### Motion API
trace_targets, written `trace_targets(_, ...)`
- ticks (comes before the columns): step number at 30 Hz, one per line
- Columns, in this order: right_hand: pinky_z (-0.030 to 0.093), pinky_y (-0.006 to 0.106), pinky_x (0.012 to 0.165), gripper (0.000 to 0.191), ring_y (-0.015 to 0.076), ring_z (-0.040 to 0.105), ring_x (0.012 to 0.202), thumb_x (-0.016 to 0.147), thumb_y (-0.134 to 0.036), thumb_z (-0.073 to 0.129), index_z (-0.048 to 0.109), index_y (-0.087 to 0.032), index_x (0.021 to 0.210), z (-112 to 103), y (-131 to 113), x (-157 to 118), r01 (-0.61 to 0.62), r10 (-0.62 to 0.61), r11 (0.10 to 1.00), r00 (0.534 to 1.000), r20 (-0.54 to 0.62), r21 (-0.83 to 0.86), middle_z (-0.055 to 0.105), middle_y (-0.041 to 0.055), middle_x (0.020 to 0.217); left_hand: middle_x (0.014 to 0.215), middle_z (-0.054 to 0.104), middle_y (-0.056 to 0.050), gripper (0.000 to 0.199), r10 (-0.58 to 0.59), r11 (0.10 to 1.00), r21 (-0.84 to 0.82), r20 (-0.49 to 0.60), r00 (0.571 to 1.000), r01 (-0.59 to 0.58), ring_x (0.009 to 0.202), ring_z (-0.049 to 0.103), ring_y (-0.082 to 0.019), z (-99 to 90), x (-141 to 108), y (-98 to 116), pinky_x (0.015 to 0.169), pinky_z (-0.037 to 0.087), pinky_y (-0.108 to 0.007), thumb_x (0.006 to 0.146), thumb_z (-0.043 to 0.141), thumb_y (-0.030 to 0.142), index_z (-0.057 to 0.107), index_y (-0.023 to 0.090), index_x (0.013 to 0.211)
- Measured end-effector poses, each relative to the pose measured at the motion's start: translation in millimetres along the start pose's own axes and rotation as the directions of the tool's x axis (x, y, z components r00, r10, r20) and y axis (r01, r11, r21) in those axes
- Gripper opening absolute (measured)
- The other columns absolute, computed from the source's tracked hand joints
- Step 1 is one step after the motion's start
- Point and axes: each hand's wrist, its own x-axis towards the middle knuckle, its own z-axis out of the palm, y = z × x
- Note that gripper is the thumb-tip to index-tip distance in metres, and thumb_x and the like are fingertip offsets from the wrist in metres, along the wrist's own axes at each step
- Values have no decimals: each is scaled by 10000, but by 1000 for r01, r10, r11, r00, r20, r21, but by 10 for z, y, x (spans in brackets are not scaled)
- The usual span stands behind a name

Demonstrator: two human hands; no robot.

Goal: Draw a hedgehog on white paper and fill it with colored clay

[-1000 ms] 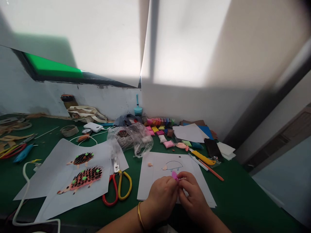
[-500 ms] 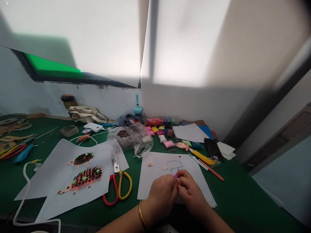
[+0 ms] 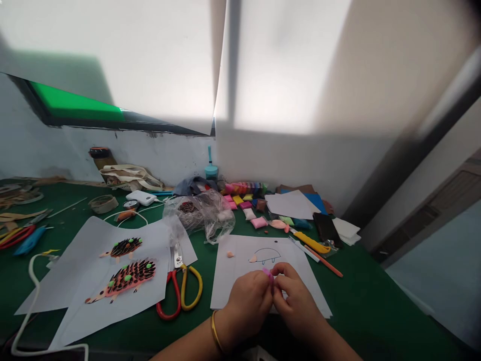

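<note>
Close together over the white paper (image 3: 221,288), my left hand (image 3: 250,301) and my right hand (image 3: 295,298) pinch a small pink-purple clay packet (image 3: 267,273) between them. Fingers cover most of it, so whether it is torn cannot be seen. Just beyond my fingertips, the paper bears a hedgehog outline (image 3: 267,255) in blue, its snout filled with peach clay (image 3: 253,259). A small peach clay lump (image 3: 230,254) lies on the paper's left part.
Scissors (image 3: 176,296) with red and yellow handles lie left of the paper, beside sheets with two finished hedgehogs (image 3: 128,278). Behind are a clear plastic bag (image 3: 203,215) and several coloured clay packets (image 3: 258,222). A yellow cutter (image 3: 311,242) and an orange pencil (image 3: 323,260) lie right.
More of the pink-purple packet shows above my fingers. Both hands stay together over the paper, and the whole view has shifted slightly.
</note>
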Motion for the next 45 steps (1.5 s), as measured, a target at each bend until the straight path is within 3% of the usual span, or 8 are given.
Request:
trace_targets(8,444,373,950,190,220,516,1073,897,-181,443,628,-201,861,-32,-16,0,20,-24,997,998,52,76,504,88,1128,805,614,-15,229,-122,991,-48,8,993,122,683,517,-161,-37,-4,-9,600,325,-274,958,440,350,547,198,826)
trace_targets(14,450,351,924,202,211,533,1028,884,-175,450,596,-199,747,-11,13,-2,0,-3,993,1000,25,116,525,71,1054,790,617,-22,244,-56,996,-76,20,998,57,664,512,-153,-12,30,-54,600,340,-267,972,384,292,557,189,834)
trace_targets(17,468,351,871,179,212,553,971,833,-123,461,540,-197,690,23,13,-3,-26,27,997,999,-19,79,541,69,1014,777,624,-30,253,0,999,-37,-4,1000,-1,654,515,-156,40,40,-57,599,335,-276,972,377,284,564,186,833)
trace_targets(22,486,358,831,189,221,564,941,792,-87,458,480,-205,645,91,32,3,-34,37,998,997,-61,48,557,77,993,711,614,-29,284,3,1000,25,-48,999,-2,597,500,-153,115,24,-62,561,311,-283,972,371,288,560,188,784)
trace_targets(31,466,368,858,167,214,538,974,895,-165,423,497,-207,751,10,26,17,50,-52,996,998,-28,-71,546,81,1022,713,581,-18,271,-9,1000,-3,-110,994,8,606,488,-151,88,6,-69,569,328,-280,975,356,270,521,195,774)
trace_targets(36,432,363,728,140,216,527,829,917,-219,434,530,-214,816,-98,-10,14,78,-64,962,996,60,-260,568,49,878,781,595,-16,190,18,999,-35,-53,998,-20,659,500,-155,-2,12,-15,604,348,-274,955,380,224,526,199,836)
trace_targets(41,410,299,623,218,175,528,707,938,-278,421,523,-217,756,-131,-71,9,-49,52,998,996,72,-42,567,13,779,773,588,-11,176,-2,996,-85,-15,1000,1,663,493,-154,-75,41,8,592,329,-268,943,407,235,529,203,820)
trace_targets(45,433,284,651,215,162,534,715,907,-273,441,513,-210,715,-144,-114,21,-73,56,981,994,97,181,549,3,759,747,572,-10,266,-38,978,-205,-3,999,37,641,469,-142,-42,34,-17,586,333,-263,973,367,314,506,198,779)
